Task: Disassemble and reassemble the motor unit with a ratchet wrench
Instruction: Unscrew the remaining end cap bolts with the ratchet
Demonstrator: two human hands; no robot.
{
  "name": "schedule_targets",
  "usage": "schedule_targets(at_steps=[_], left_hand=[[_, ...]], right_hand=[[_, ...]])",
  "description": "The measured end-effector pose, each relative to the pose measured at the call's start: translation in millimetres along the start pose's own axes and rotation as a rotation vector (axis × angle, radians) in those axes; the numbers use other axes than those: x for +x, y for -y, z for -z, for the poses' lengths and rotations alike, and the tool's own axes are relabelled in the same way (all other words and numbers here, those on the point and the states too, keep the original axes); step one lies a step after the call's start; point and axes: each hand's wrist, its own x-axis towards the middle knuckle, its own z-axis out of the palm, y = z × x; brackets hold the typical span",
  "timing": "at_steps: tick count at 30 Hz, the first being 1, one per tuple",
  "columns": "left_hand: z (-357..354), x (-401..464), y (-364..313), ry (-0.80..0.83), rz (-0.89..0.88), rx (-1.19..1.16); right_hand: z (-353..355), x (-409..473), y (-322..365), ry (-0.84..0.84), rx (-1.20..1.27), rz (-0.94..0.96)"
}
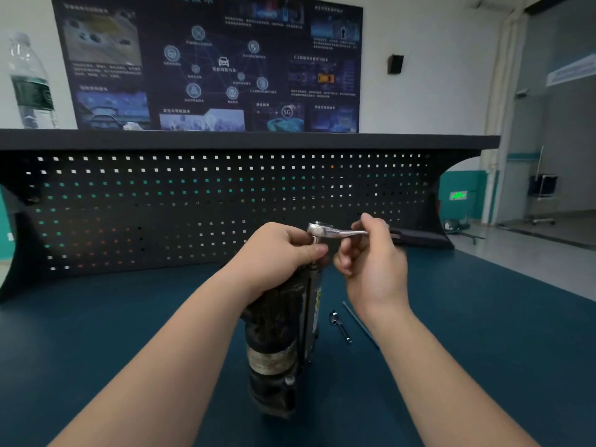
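At the far left a clear plastic water bottle with a dark green label point(30, 85) stands on the black shelf point(245, 141) that tops a dark perforated metal back panel point(200, 208), and behind the shelf a large dark blue wall poster with diagrams point(209, 62) fills the wall. On the dark teal workbench top point(467, 333) the grimy black and grey cylindrical motor unit point(277, 343) stands on end, near the middle of the bench and between the person's forearms. The left hand point(274, 253) is curled over the top of the motor unit, gripping it, with its thumb lying just beside the narrow socket shaft that runs down from the wrench head. The shiny silver ratchet wrench point(329, 232) sits level above the motor's top, its round head next to the left hand's knuckles. The right hand point(371, 262) pinches the wrench's slim handle between thumb and fingers, the other fingers loosely curled. On the bench just right of the motor lie a small chrome socket extension point(340, 325) and, beside it, a long thin metal rod point(358, 324), both apart from the hands. A black speaker box point(395, 64) hangs on the white wall further right.
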Motion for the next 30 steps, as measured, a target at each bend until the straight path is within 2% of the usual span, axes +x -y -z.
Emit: schedule_targets(at_steps=[3, 4, 6, 8, 10, 12, 13, 15, 17, 20, 21, 22, 24, 27, 28, 29, 30], left_hand=[[-5, 0, -3, -0.047, -0.015, 0.053], [-5, 0, -3, -0.044, -0.015, 0.047], [-3, -2, -3, -0.021, -0.011, 0.015], [-1, -3, -3, 0.015, -0.007, -0.027], [1, -5, -4, 0.043, -0.006, -0.051], [3, -6, -3, 0.024, 0.001, -0.048], [3, -6, -3, -0.002, 0.008, -0.03], [1, -5, -3, -0.055, 0.021, 0.032], [-2, -4, -3, -0.092, 0.026, 0.058], [-4, -3, -2, -0.115, 0.009, 0.071], [-4, -2, -2, -0.104, -0.002, 0.067], [-3, -3, -1, -0.087, -0.012, 0.049], [-1, -2, 0, -0.051, -0.012, 0.003], [-1, -2, -1, -0.061, 0.03, -0.033], [-1, -3, -1, -0.074, 0.033, -0.042], [-2, -3, -2, -0.086, 0.034, -0.05], [-2, -3, -2, -0.096, 0.038, -0.052]], right_hand=[[-1, -17, -4, 0.112, -0.48, 0.532], [0, -20, -6, 0.17, -0.606, 0.651], [1, -19, -6, 0.208, -0.661, 0.684], [-2, -11, 0, 0.164, -0.442, 0.439], [-2, 4, 6, 0.088, -0.145, 0.092], [-1, 20, 10, 0.079, 0.039, -0.214], [-1, 25, 11, 0.088, 0.082, -0.294], [-1, 28, 8, 0.072, 0.096, -0.309], [-3, 15, 4, 0.031, 0.022, -0.12], [-3, -12, -5, 0.068, -0.402, 0.445], [-2, -18, -7, 0.119, -0.493, 0.543], [-2, -18, -6, 0.149, -0.529, 0.548], [-3, -7, 3, 0.121, -0.41, 0.36], [-1, 19, 15, 0.06, -0.028, -0.235], [1, 24, 13, 0.043, 0.024, -0.346], [1, 24, 10, 0.029, 0.056, -0.37], [0, 21, 6, 0.024, 0.067, -0.317]])
